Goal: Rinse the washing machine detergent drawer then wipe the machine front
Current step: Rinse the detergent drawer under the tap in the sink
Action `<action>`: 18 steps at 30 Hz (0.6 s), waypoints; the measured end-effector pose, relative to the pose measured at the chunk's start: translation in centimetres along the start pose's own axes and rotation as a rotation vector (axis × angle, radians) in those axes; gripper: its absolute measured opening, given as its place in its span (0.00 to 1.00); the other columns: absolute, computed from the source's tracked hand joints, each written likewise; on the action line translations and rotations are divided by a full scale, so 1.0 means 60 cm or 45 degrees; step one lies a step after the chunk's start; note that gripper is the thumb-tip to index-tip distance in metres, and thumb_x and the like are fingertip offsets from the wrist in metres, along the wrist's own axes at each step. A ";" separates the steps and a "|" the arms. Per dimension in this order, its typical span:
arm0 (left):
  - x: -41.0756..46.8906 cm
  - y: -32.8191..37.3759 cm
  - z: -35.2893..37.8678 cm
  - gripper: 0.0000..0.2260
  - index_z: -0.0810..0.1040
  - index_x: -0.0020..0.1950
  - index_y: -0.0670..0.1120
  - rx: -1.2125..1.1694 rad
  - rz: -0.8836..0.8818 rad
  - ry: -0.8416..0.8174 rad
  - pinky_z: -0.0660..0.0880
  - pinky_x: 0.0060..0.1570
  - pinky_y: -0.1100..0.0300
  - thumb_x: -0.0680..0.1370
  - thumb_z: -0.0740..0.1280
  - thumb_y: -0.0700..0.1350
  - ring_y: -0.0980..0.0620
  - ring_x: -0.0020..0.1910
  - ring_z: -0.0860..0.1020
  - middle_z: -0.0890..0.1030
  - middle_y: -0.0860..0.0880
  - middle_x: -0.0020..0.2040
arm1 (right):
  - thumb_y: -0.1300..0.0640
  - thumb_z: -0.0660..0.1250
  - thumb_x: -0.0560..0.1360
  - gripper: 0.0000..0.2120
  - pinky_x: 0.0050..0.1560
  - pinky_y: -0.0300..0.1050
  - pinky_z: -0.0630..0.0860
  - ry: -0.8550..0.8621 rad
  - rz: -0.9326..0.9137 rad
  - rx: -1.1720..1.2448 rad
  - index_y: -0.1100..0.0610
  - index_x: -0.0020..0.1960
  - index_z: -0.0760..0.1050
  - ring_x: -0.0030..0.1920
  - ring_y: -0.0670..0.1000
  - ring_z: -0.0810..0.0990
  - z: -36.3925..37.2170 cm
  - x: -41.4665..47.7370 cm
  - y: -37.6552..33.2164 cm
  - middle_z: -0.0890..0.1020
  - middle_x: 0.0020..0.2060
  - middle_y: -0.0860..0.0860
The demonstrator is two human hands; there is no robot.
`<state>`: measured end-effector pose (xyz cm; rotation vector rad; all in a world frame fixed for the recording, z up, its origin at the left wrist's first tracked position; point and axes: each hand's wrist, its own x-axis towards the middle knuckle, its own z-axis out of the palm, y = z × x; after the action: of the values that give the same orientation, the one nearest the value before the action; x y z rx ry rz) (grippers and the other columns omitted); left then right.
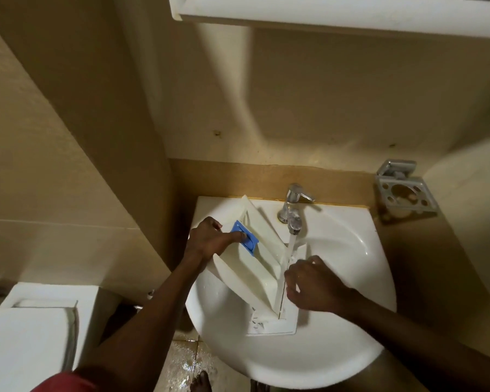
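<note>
White detergent drawer [255, 267] under running tap [294, 213], both hands' fingers [239, 235] closed around it.

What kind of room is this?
Most likely a small home bathroom: a white wall-mounted sink with a running chrome tap, a toilet at left, and a metal toothbrush holder on the wall.

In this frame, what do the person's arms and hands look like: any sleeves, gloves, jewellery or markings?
Both forearms are bare up to the frame edge, with no sleeves showing. The left hand and the right hand wear no gloves, and no watch or bracelet shows. A small glint on a right finger may be a ring or water; I cannot tell. Red fabric shows at the bottom left edge.
</note>
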<state>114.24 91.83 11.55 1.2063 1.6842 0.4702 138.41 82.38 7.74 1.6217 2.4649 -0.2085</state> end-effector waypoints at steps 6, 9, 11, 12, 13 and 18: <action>-0.010 0.001 0.012 0.35 0.73 0.49 0.51 0.074 0.011 0.052 0.80 0.51 0.47 0.50 0.75 0.67 0.48 0.48 0.80 0.80 0.47 0.51 | 0.52 0.63 0.62 0.09 0.39 0.46 0.77 -0.012 0.098 -0.240 0.57 0.36 0.77 0.40 0.55 0.82 0.006 0.035 0.041 0.81 0.37 0.54; -0.015 0.002 0.017 0.33 0.73 0.47 0.53 0.098 -0.009 0.080 0.80 0.51 0.48 0.49 0.75 0.68 0.48 0.48 0.80 0.79 0.47 0.52 | 0.51 0.56 0.75 0.14 0.56 0.49 0.71 -0.308 0.041 -0.141 0.58 0.51 0.76 0.53 0.57 0.79 0.004 0.005 -0.019 0.80 0.50 0.55; -0.017 0.004 0.018 0.33 0.73 0.47 0.53 0.114 -0.011 0.082 0.80 0.51 0.48 0.49 0.74 0.68 0.48 0.48 0.80 0.79 0.48 0.51 | 0.51 0.57 0.75 0.13 0.56 0.49 0.70 -0.374 -0.060 -0.059 0.57 0.52 0.76 0.52 0.56 0.79 0.004 -0.023 -0.042 0.81 0.51 0.54; -0.018 0.005 0.017 0.33 0.73 0.47 0.52 0.121 -0.012 0.082 0.80 0.51 0.47 0.49 0.73 0.68 0.48 0.48 0.79 0.79 0.48 0.51 | 0.52 0.59 0.73 0.11 0.53 0.48 0.71 -0.382 -0.122 -0.035 0.55 0.47 0.78 0.48 0.54 0.81 -0.006 -0.032 -0.049 0.83 0.46 0.52; -0.018 0.006 0.017 0.34 0.73 0.48 0.52 0.128 -0.012 0.083 0.79 0.51 0.47 0.49 0.72 0.69 0.48 0.48 0.79 0.79 0.48 0.51 | 0.52 0.63 0.70 0.07 0.48 0.46 0.74 -0.317 -0.164 -0.008 0.53 0.41 0.78 0.42 0.51 0.82 -0.015 -0.032 -0.048 0.83 0.40 0.49; -0.016 0.009 0.017 0.35 0.74 0.50 0.51 0.159 -0.007 0.078 0.79 0.53 0.47 0.51 0.73 0.69 0.47 0.51 0.78 0.78 0.47 0.52 | 0.56 0.67 0.68 0.07 0.50 0.49 0.75 -0.107 0.140 0.164 0.55 0.45 0.80 0.48 0.55 0.81 -0.001 0.024 0.054 0.81 0.45 0.51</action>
<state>115.43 91.00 11.95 1.2880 1.7910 0.4076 140.81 84.94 7.43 1.7551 2.3361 -0.4183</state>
